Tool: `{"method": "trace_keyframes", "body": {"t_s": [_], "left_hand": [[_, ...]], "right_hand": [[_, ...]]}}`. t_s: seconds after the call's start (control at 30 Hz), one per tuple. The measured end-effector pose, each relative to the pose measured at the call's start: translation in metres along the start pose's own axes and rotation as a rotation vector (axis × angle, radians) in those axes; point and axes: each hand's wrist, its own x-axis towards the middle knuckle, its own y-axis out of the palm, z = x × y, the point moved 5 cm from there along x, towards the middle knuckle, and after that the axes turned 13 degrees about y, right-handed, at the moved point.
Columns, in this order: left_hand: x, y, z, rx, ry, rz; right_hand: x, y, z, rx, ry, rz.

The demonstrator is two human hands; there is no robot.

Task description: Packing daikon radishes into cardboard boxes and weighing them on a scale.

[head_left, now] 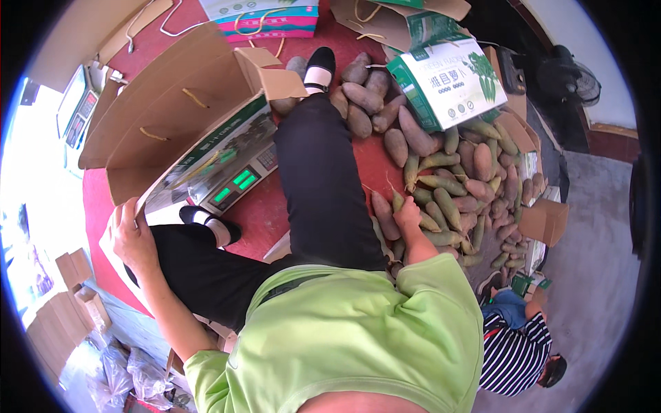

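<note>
Left hand (133, 237) pinches an open brown cardboard carton (186, 117), nine o'clock; my right hand (410, 215) grips a tapered green root (398, 200), three; red floor (372, 162) at one.

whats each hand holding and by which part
Left hand: box, by its near edge. Right hand: a green radish, tapered end poking out; exact grip hidden.

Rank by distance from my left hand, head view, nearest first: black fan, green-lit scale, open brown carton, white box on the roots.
From the left hand:
1. Open brown carton: at the fingertips.
2. Green-lit scale: right, near carton.
3. White box: farther right.
4. Black fan: far right.
</note>
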Motion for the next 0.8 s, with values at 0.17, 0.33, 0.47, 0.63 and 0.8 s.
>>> {"method": "trace_keyframes", "body": {"t_s": [0.17, 0.33, 0.47, 0.63, 0.8], "left_hand": [[-0.002, -0.003, 0.005, -0.01, -0.02, -0.001], [0.002, -0.005, 0.0, -0.056, -0.063, 0.0], [0.0, -0.005, 0.0, -0.038, -0.007, -0.033], [-0.005, -0.009, 0.001, -0.023, -0.015, -0.026], [-0.003, -0.006, -0.003, -0.066, 0.015, -0.024]], "right_hand": [[0.007, -0.021, 0.016, 0.328, -0.283, -0.077], [0.016, -0.093, 0.071, 1.012, -0.607, 0.017], [-0.064, -0.226, 0.136, 1.24, -0.882, 0.027], [-0.199, -0.365, 0.192, 1.412, -1.346, -0.012], [-0.318, -0.403, 0.252, 1.308, -1.777, 0.217]]}}
